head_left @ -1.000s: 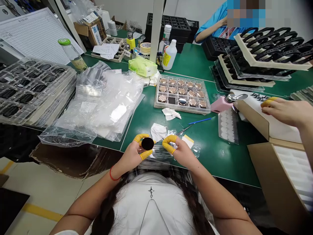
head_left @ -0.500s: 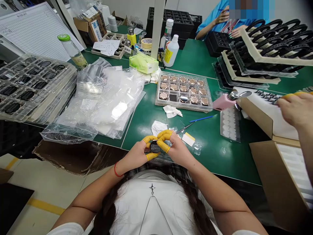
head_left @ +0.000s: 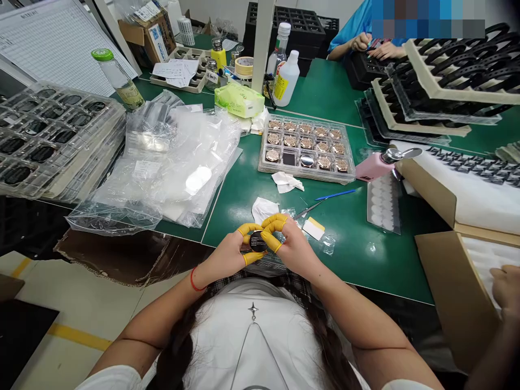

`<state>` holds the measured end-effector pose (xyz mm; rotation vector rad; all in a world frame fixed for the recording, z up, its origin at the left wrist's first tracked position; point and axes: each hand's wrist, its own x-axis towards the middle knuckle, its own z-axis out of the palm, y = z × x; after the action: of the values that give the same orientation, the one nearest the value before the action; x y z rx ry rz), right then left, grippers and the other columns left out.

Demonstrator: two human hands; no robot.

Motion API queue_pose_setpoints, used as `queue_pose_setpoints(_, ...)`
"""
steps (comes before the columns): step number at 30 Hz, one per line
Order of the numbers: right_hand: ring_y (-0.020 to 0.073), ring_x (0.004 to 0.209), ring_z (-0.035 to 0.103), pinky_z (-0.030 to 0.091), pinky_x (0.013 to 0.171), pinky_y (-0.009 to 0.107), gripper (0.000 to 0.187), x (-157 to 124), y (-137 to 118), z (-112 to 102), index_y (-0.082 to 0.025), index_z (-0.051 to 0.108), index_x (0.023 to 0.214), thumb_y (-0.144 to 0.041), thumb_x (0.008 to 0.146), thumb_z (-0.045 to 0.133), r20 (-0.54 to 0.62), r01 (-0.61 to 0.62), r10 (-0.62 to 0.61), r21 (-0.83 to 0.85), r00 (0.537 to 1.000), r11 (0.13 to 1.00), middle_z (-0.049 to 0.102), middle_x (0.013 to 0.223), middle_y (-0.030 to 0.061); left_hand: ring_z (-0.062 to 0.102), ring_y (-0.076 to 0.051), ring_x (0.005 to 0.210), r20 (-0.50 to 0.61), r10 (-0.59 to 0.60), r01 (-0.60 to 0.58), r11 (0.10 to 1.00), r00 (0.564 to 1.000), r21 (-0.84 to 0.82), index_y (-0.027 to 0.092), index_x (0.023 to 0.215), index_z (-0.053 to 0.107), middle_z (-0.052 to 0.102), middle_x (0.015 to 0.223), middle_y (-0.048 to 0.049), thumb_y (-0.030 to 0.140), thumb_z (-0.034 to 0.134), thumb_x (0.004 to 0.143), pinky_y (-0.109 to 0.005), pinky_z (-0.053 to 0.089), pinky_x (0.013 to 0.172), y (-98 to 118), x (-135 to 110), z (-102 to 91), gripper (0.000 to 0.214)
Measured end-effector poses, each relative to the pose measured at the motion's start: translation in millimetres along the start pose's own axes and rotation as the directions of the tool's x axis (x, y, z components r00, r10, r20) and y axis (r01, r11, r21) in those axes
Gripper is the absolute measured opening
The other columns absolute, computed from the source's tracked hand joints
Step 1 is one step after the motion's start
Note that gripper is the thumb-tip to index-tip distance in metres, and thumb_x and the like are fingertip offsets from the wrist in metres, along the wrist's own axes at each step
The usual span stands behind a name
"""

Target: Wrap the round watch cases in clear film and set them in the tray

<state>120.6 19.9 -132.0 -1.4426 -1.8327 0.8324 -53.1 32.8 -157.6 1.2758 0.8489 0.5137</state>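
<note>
Your left hand (head_left: 228, 251) pinches black disc (head_left: 257, 243) by edge; your right hand (head_left: 296, 248) touches its rim, cannot tell if pinching; white tissue (head_left: 265, 209) beyond.

A jar (head_left: 121, 81) and a carton (head_left: 159, 28) are in the frame's upper left. A tissue pack (head_left: 239, 100) lies at upper centre, an open box (head_left: 453, 290) at lower right.

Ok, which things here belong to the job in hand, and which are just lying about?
Likely the job:
disc, in the left hand, right hand at its edge
parts tray
metal tool

Probably just lying about:
jar
tape
tissue pack
pink bottle
</note>
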Motion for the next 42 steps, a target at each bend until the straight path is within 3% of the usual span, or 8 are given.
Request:
queue_pose_setpoints(7, 0.0197, 0.091, 0.053, 0.037, 0.084, 0.038, 0.014, -2.0, -3.2, 5.6, -0.021, 0.054, 0.072, -0.021, 0.086, 0.053, -0.014, 0.038, -0.039, -0.089, 0.999, 0.995, 0.064, 0.091, 0.0022, 0.066, -0.018, 0.083, 0.016, 0.004, -0.003, 1.0, 1.0, -0.014, 0.02, 0.115, 0.047, 0.069, 0.092, -0.0041, 0.026, 0.068, 0.075, -0.03, 0.051, 0.076, -1.5, -1.2, 0.5, 0.045)
queue_pose_setpoints(12, 0.0245, 0.097, 0.051, 0.036, 0.089, 0.042, 0.014, -7.2, 9.0, -10.5, -0.022, 0.061, 0.094, -0.025, 0.089, 0.049, -0.034, 0.131, -0.156, -0.394, 0.987, 0.91, 0.064, 0.1, 0.0066, 0.066, -0.018, 0.086, 0.01, 0.008, -0.008, 1.0, 1.0, -0.021, 0.021, 0.116, 0.046, 0.067, 0.095, -0.0048, 0.026, 0.067, 0.076, -0.032, 0.051, 0.08, -7.1, 4.5, -3.2, 0.046)
queue_pose_setpoints(18, 0.0305, 0.085, 0.054, 0.041, 0.07, 0.04, 0.036, -34.1, 79.6, -56.3, -0.009, 0.058, 0.112, -0.031, 0.084, 0.058, -0.204, -0.345, 0.295, -0.738, 0.933, 0.58, 0.059, 0.096, 0.0197, 0.066, -0.019, 0.088, 0.139, -0.013, 0.015, 1.0, 0.99, -0.014, 0.021, 0.119, 0.042, 0.066, 0.09, -0.0041, 0.028, 0.068, 0.075, -0.034, 0.05, 0.081, -13.2, 23.7, -9.7, 0.052)
queue_pose_setpoints(22, 0.0249, 0.078, 0.057, 0.042, 0.062, 0.033, 0.024, -44.1, 96.0, -57.5, -0.012, 0.06, 0.099, -0.032, 0.087, 0.052, -0.25, -0.497, 0.473, -0.695, 0.845, 0.52, 0.057, 0.091, 0.0142, 0.065, -0.017, 0.084, 0.176, -0.008, 0.014, 0.999, 0.984, -0.03, 0.021, 0.117, 0.042, 0.063, 0.088, -0.0021, 0.029, 0.07, 0.073, -0.031, 0.049, 0.078, -16.7, 34.0, -9.8, 0.052)
queue_pose_setpoints(25, 0.022, 0.078, 0.057, 0.044, 0.064, 0.032, 0.022, -41.8, 74.6, -42.6, -0.016, 0.061, 0.09, -0.027, 0.092, 0.042, -0.291, -0.468, 0.367, -0.583, 0.884, 0.665, 0.056, 0.091, 0.0111, 0.064, -0.015, 0.079, 0.156, -0.002, 0.007, 1.0, 0.988, -0.027, 0.021, 0.114, 0.043, 0.062, 0.084, -0.0003, 0.03, 0.071, 0.072, -0.028, 0.049, 0.074, -20.6, 37.5, -8.5, 0.051)
queue_pose_setpoints(29, 0.0197, 0.087, 0.056, 0.046, 0.074, 0.031, 0.021, -35.7, 37.5, -5.8, -0.021, 0.059, 0.102, -0.026, 0.094, 0.04, -0.212, -0.039, -0.044, -0.37, 0.976, 0.928, 0.06, 0.094, 0.0072, 0.061, -0.012, 0.072, 0.126, 0.018, -0.016, 1.0, 0.992, -0.017, 0.02, 0.113, 0.045, 0.061, 0.08, 0.0009, 0.029, 0.071, 0.072, -0.024, 0.047, 0.069, -25.0, 37.7, -7.5, 0.05)
queue_pose_setpoints(35, 0.022, 0.078, 0.054, 0.043, 0.063, 0.031, 0.023, -20.2, 38.6, 32.4, -0.02, 0.06, 0.101, -0.024, 0.093, 0.039, -0.178, 0.037, -0.121, -0.415, 0.976, 0.909, 0.061, 0.085, 0.0082, 0.059, -0.013, 0.071, 0.142, 0.05, -0.057, 0.997, 0.989, 0.045, 0.018, 0.117, 0.047, 0.062, 0.081, -0.0004, 0.028, 0.069, 0.074, -0.023, 0.045, 0.064, -25.3, 36.6, -9.8, 0.049)
queue_pose_setpoints(42, 0.0208, 0.084, 0.051, 0.042, 0.069, 0.031, 0.018, -4.6, 46.7, 6.3, -0.018, 0.059, 0.099, -0.021, 0.091, 0.043, -0.117, 0.058, -0.103, -0.338, 0.988, 0.939, 0.061, 0.09, 0.0079, 0.059, -0.014, 0.074, 0.164, 0.056, -0.07, 0.995, 0.985, 0.078, 0.018, 0.118, 0.048, 0.063, 0.082, -0.0015, 0.029, 0.07, 0.073, -0.025, 0.046, 0.068, -20.3, 38.7, -11.1, 0.051)
